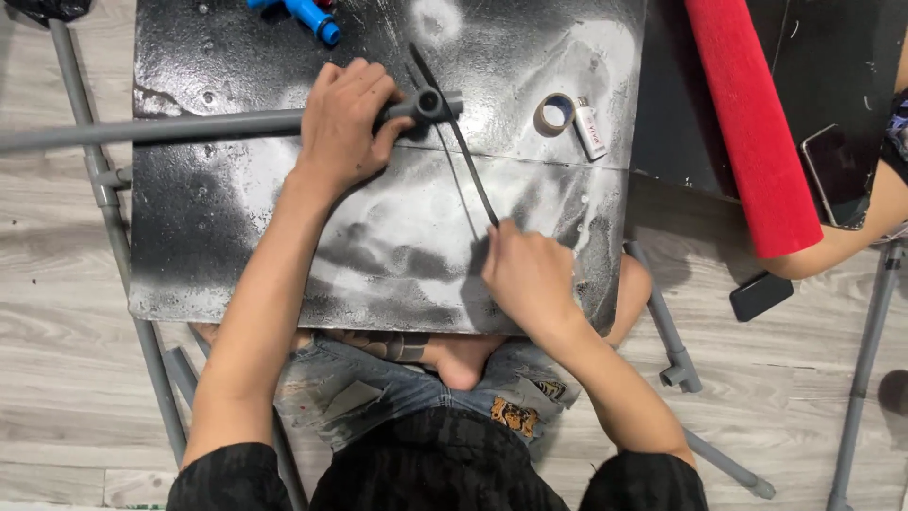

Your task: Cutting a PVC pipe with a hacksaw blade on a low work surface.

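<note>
Left hand [345, 118] gripping grey pipe [151, 130], right hand [525, 270] holding probably saw blade [454, 132]

1. A board [236, 237] lies on the floor [57, 378] before the seated person's knees
2. The left hand [348, 121] presses a long pipe [151, 130] across the board's far half; a pipe fitting [430, 102] caps its right end
3. The right hand [525, 274], nearer, holds a saw blade [463, 151] slanting up over the fitting
4. A tape roll [555, 114] and a small tube [590, 129] lie right of the fitting
5. A foam roll [752, 123] lies right of the board
</note>
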